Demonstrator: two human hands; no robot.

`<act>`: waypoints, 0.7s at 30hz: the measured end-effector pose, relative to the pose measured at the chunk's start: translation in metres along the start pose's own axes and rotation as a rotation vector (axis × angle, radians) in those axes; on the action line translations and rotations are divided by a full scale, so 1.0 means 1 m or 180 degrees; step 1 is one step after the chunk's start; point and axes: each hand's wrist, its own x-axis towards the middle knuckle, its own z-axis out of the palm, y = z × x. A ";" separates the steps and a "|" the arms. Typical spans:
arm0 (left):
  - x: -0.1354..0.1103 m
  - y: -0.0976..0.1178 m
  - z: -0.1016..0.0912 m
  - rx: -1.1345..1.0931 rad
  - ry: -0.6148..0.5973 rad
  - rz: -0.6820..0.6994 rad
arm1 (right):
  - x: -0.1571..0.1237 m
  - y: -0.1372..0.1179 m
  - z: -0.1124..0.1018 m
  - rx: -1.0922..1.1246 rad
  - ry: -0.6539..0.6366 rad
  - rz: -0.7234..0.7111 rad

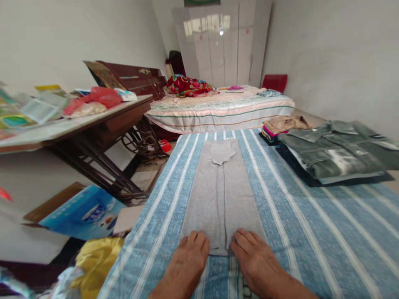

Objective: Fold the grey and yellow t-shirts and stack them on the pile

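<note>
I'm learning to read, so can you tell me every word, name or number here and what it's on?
None can be read for sure.
Blue box: pale marks on a dark blue logo, too blurred to read.
Green and yellow packet on the table at the left: too blurred.
Grey garment: no words that I can see.
</note>
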 end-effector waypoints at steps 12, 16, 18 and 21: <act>0.010 -0.016 0.014 -0.0033 0.1023 0.0248 | 0.004 -0.007 0.003 0.0021 0.0298 0.0271; 0.018 -0.025 0.017 0.0087 0.1605 0.0600 | 0.011 -0.006 -0.004 0.0010 0.0072 0.0311; 0.024 -0.031 0.020 0.0158 0.1838 0.0769 | 0.015 -0.005 -0.006 -0.0002 -0.0048 0.0322; 0.030 -0.038 0.024 0.0244 0.2025 0.1021 | 0.018 -0.002 -0.007 -0.0064 -0.0156 0.0337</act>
